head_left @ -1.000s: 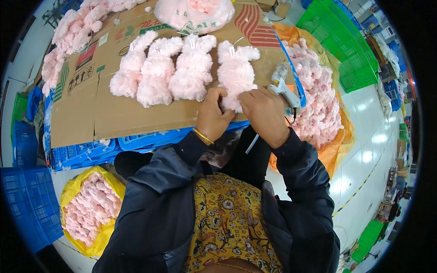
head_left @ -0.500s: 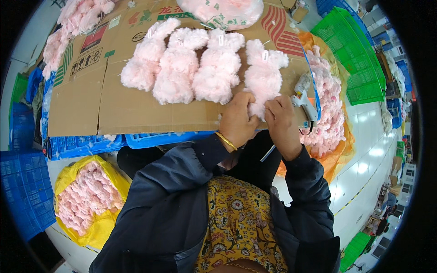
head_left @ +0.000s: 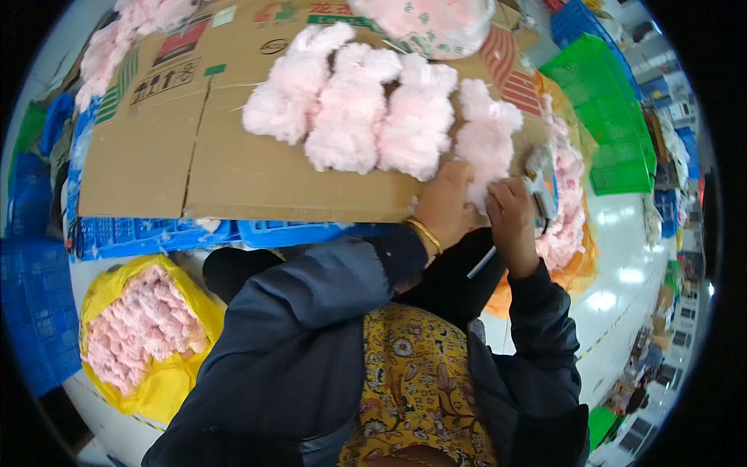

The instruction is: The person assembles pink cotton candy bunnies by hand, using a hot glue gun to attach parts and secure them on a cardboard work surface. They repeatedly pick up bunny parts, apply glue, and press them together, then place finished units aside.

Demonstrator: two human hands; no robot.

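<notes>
A fluffy pink plush piece (head_left: 486, 136) lies at the right end of a row on the cardboard sheet (head_left: 264, 179). My left hand (head_left: 447, 204) pinches its near end from the left, and my right hand (head_left: 513, 218) grips the same end from the right. The fingertips sink into the fur, so what lies between them is partly hidden. Three similar plush pieces, the left one (head_left: 292, 89), the middle one (head_left: 348, 113) and the right one (head_left: 419, 117), lie side by side to the left. Just right of my right hand rests a grey-white glue gun (head_left: 541, 183).
A clear bag of pink fluff (head_left: 436, 23) lies at the far edge. A yellow sack (head_left: 183, 389) of pink pieces stands at lower left; an orange sack (head_left: 587, 261) of them is at right. Blue crates (head_left: 132, 237) sit under the cardboard, green crates (head_left: 615, 117) at far right.
The view has shifted, so the cardboard and plush row sit further right in the picture. Both hands stay at the near end of the same plush piece, the fingers slightly rearranged.
</notes>
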